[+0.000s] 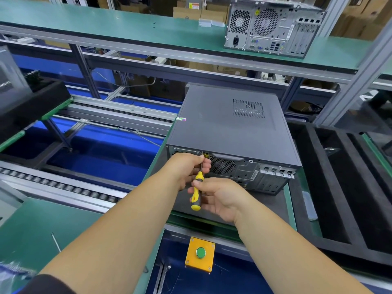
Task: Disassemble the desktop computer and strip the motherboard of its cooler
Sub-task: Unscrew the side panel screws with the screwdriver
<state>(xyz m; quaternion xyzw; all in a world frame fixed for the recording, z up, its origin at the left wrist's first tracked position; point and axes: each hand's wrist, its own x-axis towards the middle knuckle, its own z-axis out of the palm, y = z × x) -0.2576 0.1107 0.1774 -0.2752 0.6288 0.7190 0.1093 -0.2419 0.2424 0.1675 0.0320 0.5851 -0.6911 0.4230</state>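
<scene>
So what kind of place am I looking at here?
Most likely a factory teardown line: roller conveyors run beside green bench mats, a second computer tower waits on the shelf, and a green push button sits at the station.

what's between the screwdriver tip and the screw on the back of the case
Nothing visible. The screwdriver tip already sits at the top edge of the computer case rear panel. The left hand pinches the shaft near the tip and the right hand holds the handle. The screw itself is hidden.
</scene>
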